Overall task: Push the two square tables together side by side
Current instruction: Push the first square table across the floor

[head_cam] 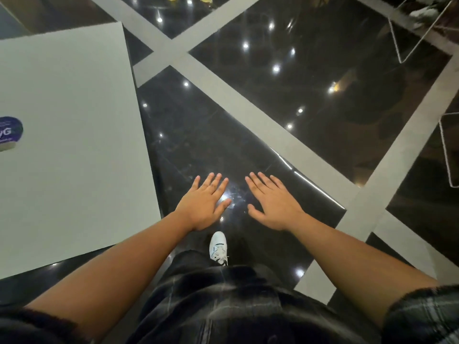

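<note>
Glossy black floor tiles crossed by pale grey bands fill most of the head view, with ceiling lights mirrored in them as bright dots. Both bare arms are stretched forward over the floor, palms down. The left hand is held flat with fingers straight and slightly fanned; the right hand is spread the same way, thumb out to the side. Nothing is gripped or touched by either one, and they're kept just apart from each other.

One white square table is seen at the left, its right edge running close beside the left forearm without contact. A round purple sticker is stuck near the table's left side. Only one table top can be made out. Open floor is left ahead and to the right, up to some thin white metal frames at the far right edge. A white sneaker is planted below the hands, and a dark plaid shirt is seen at the bottom.
</note>
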A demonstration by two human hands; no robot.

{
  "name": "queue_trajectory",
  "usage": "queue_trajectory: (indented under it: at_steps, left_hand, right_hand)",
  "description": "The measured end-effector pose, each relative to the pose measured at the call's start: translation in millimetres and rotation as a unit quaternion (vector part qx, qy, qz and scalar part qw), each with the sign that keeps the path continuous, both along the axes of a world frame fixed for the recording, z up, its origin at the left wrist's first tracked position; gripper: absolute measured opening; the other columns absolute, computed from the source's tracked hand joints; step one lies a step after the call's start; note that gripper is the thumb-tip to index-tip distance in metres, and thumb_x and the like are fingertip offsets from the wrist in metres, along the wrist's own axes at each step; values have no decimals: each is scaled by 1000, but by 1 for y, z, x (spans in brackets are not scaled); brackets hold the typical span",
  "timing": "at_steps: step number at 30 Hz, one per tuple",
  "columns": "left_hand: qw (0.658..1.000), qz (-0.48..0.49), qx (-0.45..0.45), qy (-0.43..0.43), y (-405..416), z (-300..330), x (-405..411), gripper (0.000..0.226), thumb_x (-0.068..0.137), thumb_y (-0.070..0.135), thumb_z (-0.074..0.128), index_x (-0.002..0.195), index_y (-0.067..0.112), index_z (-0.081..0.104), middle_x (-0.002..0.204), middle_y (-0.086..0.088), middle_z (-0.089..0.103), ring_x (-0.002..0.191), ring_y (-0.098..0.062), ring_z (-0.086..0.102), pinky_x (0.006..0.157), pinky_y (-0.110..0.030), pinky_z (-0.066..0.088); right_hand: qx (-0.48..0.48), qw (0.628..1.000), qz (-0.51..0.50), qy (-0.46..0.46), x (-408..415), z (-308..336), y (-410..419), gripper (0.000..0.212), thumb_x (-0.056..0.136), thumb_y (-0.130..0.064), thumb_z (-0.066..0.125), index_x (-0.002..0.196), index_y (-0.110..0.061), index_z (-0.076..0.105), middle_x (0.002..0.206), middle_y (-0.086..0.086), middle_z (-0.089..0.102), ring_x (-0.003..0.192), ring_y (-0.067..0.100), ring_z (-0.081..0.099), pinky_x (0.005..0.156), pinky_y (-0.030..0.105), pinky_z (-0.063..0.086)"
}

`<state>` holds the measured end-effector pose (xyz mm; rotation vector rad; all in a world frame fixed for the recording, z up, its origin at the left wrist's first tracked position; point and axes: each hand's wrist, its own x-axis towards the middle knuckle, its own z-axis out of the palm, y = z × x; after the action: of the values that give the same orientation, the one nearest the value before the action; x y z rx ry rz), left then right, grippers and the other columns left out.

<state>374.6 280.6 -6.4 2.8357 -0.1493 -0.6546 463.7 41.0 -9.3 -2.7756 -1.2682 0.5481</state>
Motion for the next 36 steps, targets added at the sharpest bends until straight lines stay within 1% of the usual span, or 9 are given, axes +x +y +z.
queue_trajectory:
  at_steps: [5,10,14,18,22,24,30,33,36]
  left_hand:
    - [998,63,-4,3,20,2,21,78,101,65,-1,166,22,-2,174,-3,-3,159,-21,-9,130,-51,-2]
    - [992,129,-3,4,25,1,34,75,103,63,4,166,23,0,174,-3,0,160,-21,-8,129,-49,-4]
    - [980,198,7,2,21,0,54,74,105,62,7,166,22,1,174,-3,1,160,-21,-7,129,-50,-3]
    - [949,316,6,-7,10,5,66,73,106,60,9,166,21,2,174,-3,2,160,-21,-7,129,-48,-2]
    - [916,400,9,-17,8,10,73,77,102,63,5,166,22,2,174,-3,3,160,-21,-6,130,-50,0]
    - [902,430,11,-26,10,11,72,79,101,65,3,167,22,2,174,-3,3,160,-21,-6,130,-50,0]
    - [861,506,21,-38,35,4,69,74,106,62,11,167,21,2,174,-4,1,160,-21,-7,129,-47,-3]
    - [842,537,6,-39,51,-5,68,74,105,63,10,167,22,0,174,-3,1,160,-21,-5,130,-47,-1]
    - [823,565,-37,-32,61,-9,67,73,106,61,13,166,21,-1,174,-3,0,160,-20,-5,130,-47,1]
  right_hand:
    - [6,999,54,2,44,3,33,77,102,-58,29,166,-19,9,174,3,12,160,21,6,127,41,-2]
    - [8,992,125,21,87,6,60,77,103,-54,32,166,-18,8,174,3,9,160,21,3,130,44,3]
    - [5,979,202,26,134,8,75,76,104,-55,30,166,-19,5,175,2,6,161,20,0,130,44,2]
    - [10,959,281,27,181,19,95,76,104,-55,31,166,-20,5,175,1,6,160,19,-1,130,43,0]
    - [6,934,357,13,219,28,128,77,103,-55,29,166,-19,4,175,2,5,161,20,-1,130,44,0]
    - [5,922,387,9,230,29,149,77,104,-55,31,166,-19,4,175,2,5,161,20,-1,130,44,-1]
    - [-5,876,482,10,231,21,220,79,102,-57,27,166,-18,2,174,4,4,160,21,-2,130,45,0]
    - [-6,862,507,8,229,17,252,80,101,-58,24,166,-18,3,174,4,4,160,21,-2,130,46,1]
    - [-9,852,524,19,231,16,277,81,99,-60,22,166,-18,4,174,4,5,160,21,-1,130,45,1]
